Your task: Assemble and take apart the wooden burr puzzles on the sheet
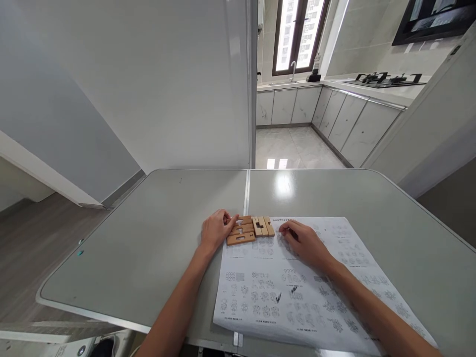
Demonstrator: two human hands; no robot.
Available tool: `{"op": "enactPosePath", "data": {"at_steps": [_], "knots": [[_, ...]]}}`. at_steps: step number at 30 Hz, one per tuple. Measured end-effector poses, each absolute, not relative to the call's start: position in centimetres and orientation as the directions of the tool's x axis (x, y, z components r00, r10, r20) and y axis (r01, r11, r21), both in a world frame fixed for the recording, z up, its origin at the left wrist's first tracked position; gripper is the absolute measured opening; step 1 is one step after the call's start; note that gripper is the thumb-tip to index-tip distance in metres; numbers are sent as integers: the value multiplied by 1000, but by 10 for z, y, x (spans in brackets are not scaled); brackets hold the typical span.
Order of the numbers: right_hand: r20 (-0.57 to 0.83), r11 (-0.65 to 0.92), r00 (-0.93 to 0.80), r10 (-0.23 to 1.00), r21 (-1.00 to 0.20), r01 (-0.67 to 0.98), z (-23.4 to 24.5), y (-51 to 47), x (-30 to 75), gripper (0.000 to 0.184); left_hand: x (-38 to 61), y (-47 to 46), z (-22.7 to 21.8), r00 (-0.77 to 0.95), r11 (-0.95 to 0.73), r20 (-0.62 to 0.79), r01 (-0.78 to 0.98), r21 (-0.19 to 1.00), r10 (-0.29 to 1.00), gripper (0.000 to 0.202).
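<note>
A small group of notched wooden puzzle pieces (241, 239) lies flat at the upper left of a printed paper sheet (267, 310). The pieces on the left are darker brown and lie crosswise; beside them, paler ones (267, 226) stand side by side, touching. At the left ends of the brown pieces, my left hand (215, 230) is closed, its thumb against the top piece. My right hand (307, 243) rests over the sheet just right of the pale pieces, fingers loosely bent and apart, with nothing visible in it.
The sheet carries rows of line diagrams and two dark marks (293, 289). Beneath it is a grey-green table (148, 248) with a pale seam and raised edge. A tiny teal bit (80, 253) lies near the left edge. Beyond are a white wall (178, 89) and a kitchen with a stove (388, 79).
</note>
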State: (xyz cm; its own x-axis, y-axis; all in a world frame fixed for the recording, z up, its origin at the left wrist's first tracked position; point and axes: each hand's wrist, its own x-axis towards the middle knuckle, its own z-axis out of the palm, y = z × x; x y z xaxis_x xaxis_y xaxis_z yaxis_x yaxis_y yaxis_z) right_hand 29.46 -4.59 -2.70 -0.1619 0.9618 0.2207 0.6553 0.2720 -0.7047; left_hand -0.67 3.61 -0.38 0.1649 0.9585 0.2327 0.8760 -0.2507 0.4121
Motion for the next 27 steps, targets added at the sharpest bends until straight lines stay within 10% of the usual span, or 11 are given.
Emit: {"op": "enactPosePath", "data": {"at_steps": [13,27], "knots": [[214,257,-148,966,-701,665,-27,-47,294,24,-5,35,-4,183,-276,250,867,416,951,54],[230,274,-154,961,-714,644,-25,-48,294,23,-1,28,6,-39,-192,298,685,703,954,55]]}}
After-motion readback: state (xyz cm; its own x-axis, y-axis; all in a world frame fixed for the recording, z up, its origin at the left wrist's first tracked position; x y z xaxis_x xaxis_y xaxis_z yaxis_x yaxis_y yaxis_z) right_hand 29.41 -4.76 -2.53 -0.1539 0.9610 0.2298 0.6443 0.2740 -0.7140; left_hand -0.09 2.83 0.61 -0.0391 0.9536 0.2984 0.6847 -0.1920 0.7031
